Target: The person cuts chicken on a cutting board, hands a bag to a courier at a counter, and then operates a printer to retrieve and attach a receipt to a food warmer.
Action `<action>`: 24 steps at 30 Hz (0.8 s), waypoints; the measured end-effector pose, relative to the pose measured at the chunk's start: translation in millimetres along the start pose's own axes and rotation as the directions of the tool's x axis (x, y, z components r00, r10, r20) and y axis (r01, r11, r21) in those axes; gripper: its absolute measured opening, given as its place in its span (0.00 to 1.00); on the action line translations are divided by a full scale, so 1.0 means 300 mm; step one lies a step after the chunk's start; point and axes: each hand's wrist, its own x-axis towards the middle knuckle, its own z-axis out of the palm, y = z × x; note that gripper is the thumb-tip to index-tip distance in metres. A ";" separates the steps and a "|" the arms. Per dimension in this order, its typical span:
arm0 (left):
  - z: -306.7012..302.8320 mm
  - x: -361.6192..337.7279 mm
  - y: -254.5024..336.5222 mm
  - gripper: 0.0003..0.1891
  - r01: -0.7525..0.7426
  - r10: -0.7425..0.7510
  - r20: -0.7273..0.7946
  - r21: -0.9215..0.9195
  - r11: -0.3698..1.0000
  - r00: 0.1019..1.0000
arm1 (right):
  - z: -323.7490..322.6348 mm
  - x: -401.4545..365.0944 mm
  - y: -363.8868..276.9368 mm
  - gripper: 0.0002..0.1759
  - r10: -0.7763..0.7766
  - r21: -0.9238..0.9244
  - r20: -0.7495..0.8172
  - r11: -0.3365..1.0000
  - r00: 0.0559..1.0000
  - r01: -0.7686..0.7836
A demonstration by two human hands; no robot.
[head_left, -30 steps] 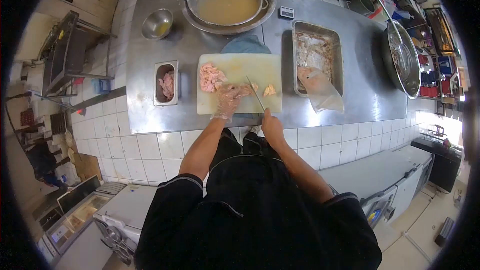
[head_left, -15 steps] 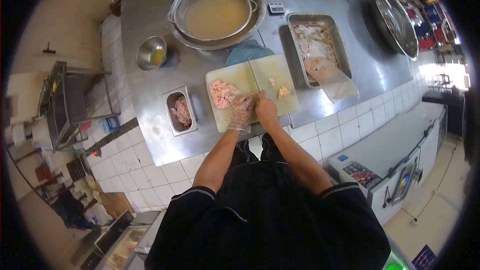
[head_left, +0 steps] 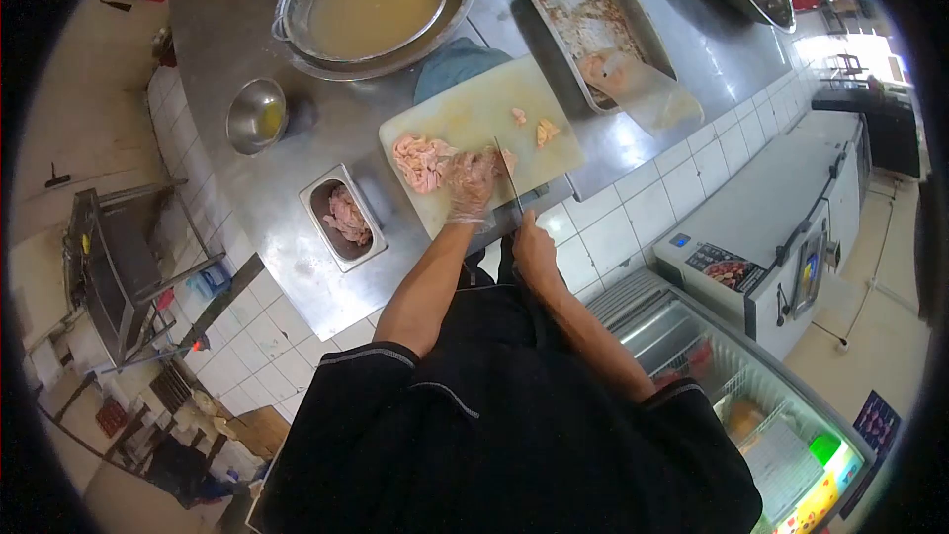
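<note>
My left hand (head_left: 469, 181), in a clear plastic glove, presses down on the white cutting board (head_left: 484, 99) with its fingers curled over a piece of pale pink raw meat (head_left: 505, 160). My right hand (head_left: 535, 251) is bare and wraps round the handle of a knife (head_left: 508, 178). The thin blade crosses that piece just right of my gloved fingers. A heap of raw meat strips (head_left: 419, 162) lies on the board to the left. Farther right are a small pink scrap (head_left: 519, 116) and a yellowish scrap (head_left: 546, 132).
Left of the board stand a steel container of meat (head_left: 346, 216) and a small steel bowl (head_left: 257, 117). Behind are a colander of cloudy liquid (head_left: 376, 0) and a blue-green cloth (head_left: 457, 67). A dirty tray (head_left: 563, 0) holding a plastic bag (head_left: 647, 94) stands right.
My right hand has drawn back toward my body, off the board, bringing the knife blade into plain view. My left hand stays at the meat. The whole view has shifted and turned slightly.
</note>
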 end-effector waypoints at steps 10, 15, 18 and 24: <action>0.001 -0.015 -0.004 0.08 -0.024 0.025 -0.027 0.035 0.999 0.999 | -0.050 -0.052 0.037 0.11 -0.050 -0.035 0.007 0.998 0.999 0.051; -0.027 -0.016 0.014 0.09 0.040 -0.040 -0.034 -0.002 0.999 0.999 | -0.071 0.147 0.061 0.12 -0.141 -0.072 -0.126 0.988 0.982 0.133; -0.048 0.005 0.032 0.12 0.124 -0.122 0.032 -0.081 0.989 0.992 | -0.111 0.241 0.084 0.15 -0.178 -0.055 -0.228 0.984 0.957 0.170; -0.118 0.067 0.058 0.19 0.306 -0.259 0.233 -0.193 0.932 0.937 | -0.202 0.214 0.065 0.09 -0.243 0.047 -0.221 0.965 0.945 0.259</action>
